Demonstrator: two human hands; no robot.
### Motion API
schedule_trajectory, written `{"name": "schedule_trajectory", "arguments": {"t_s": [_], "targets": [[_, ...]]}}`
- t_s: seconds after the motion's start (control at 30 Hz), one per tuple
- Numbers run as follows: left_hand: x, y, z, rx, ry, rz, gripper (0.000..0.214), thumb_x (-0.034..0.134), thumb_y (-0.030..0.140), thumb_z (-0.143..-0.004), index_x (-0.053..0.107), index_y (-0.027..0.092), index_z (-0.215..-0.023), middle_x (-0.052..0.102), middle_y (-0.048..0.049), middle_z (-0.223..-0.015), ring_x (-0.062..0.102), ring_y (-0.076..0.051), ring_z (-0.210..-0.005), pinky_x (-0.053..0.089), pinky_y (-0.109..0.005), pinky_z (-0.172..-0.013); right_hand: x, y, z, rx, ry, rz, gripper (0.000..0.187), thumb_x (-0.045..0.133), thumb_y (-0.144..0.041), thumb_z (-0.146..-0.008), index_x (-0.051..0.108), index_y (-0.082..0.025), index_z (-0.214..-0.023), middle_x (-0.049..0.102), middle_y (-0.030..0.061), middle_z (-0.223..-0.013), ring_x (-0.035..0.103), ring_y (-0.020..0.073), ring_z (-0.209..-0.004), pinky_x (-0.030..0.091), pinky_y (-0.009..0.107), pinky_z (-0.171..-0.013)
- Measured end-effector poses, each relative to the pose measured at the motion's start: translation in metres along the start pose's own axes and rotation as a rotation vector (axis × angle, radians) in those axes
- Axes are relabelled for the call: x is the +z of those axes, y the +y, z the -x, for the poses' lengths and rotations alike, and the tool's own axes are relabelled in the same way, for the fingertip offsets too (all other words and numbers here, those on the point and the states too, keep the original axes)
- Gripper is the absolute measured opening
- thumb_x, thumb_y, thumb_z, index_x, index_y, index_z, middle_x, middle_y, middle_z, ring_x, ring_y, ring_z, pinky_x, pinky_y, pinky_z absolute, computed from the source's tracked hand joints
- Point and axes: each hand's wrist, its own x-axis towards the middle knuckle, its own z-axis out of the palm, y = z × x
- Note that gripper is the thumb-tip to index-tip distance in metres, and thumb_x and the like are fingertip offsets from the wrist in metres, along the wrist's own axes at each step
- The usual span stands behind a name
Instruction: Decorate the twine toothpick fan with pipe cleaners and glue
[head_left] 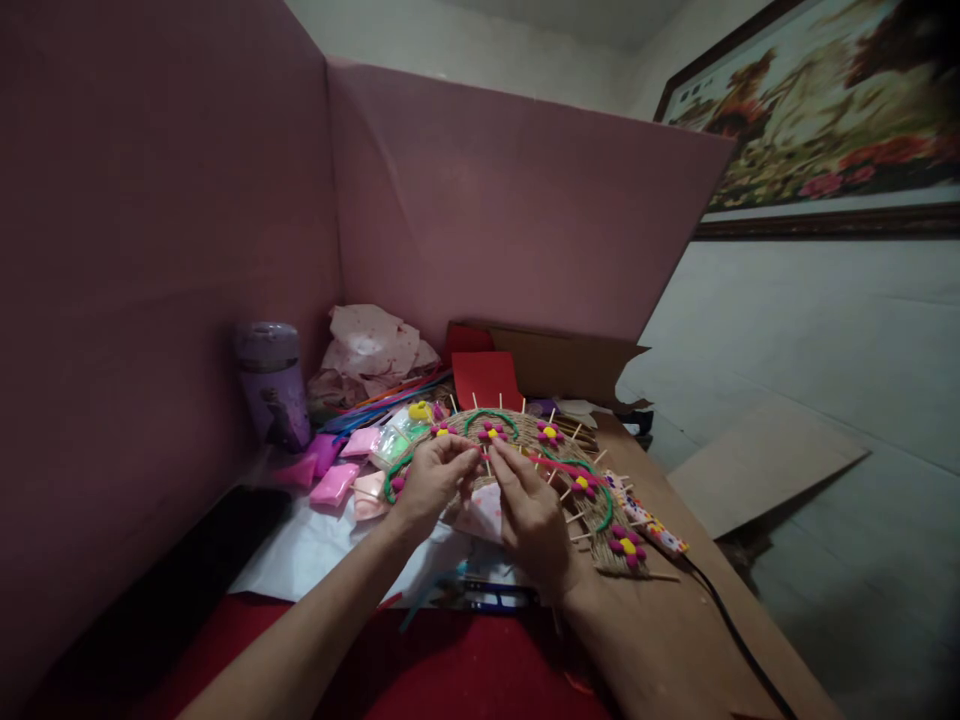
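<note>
Both hands meet over a curved, twine-wrapped craft piece (570, 458) with thin sticks poking out along its edges. Purple flowers with yellow centres (628, 547) and green wavy strands (604, 510) decorate its surface. My left hand (439, 480) is closed in a pinch at one end of a pink pipe cleaner (556, 464). Close beside it, my right hand (532, 515) pinches the same strand, which trails off to the right over the piece. The exact grip between the fingertips is small and partly hidden.
Left of the piece lie pink clay packets (334, 485), loose coloured pipe cleaners (390, 402) and a purple tumbler (274, 390). A patterned glue gun (646, 515) with a black cord rests at right. Pink panels (495, 210) stand behind. Blue-handled tools (495, 596) lie in front.
</note>
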Motion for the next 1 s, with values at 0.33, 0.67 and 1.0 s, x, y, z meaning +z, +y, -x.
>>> {"name": "schedule_trajectory", "arguments": {"t_s": [0.33,0.67,1.0], "targets": [[0.005,-0.007,0.004,-0.041,-0.129,-0.020,0.030,0.071,0.034,-0.065,0.057,0.011,-0.078,0.064,-0.0024,-0.064,0.052,-0.008,-0.045,0.043,-0.019,-0.036,-0.001,0.005,-0.001,0.185,-0.039,0.112,0.023,0.042,-0.015,-0.088,0.062,-0.014,-0.099,0.064,0.0066,-0.078,0.060,0.0163,-0.069,0.042,0.025,-0.060],[0.007,-0.005,0.006,-0.033,-0.087,-0.098,0.028,0.069,0.036,-0.067,0.058,0.012,-0.076,0.061,-0.0011,-0.063,0.049,-0.008,-0.044,0.039,-0.018,-0.034,-0.002,0.004,-0.002,0.140,-0.043,0.228,0.022,0.045,-0.018,-0.087,0.064,-0.016,-0.098,0.065,0.0026,-0.075,0.059,0.0127,-0.064,0.035,0.024,-0.057],[0.005,-0.003,0.006,-0.152,-0.096,0.145,0.026,0.076,0.026,-0.058,0.059,0.012,-0.073,0.063,-0.0028,-0.065,0.053,-0.008,-0.047,0.040,-0.017,-0.038,-0.008,0.005,-0.002,0.049,-0.032,0.363,0.027,0.047,-0.018,-0.087,0.063,-0.017,-0.109,0.066,0.0046,-0.084,0.059,0.0140,-0.068,0.036,0.025,-0.059]]}}
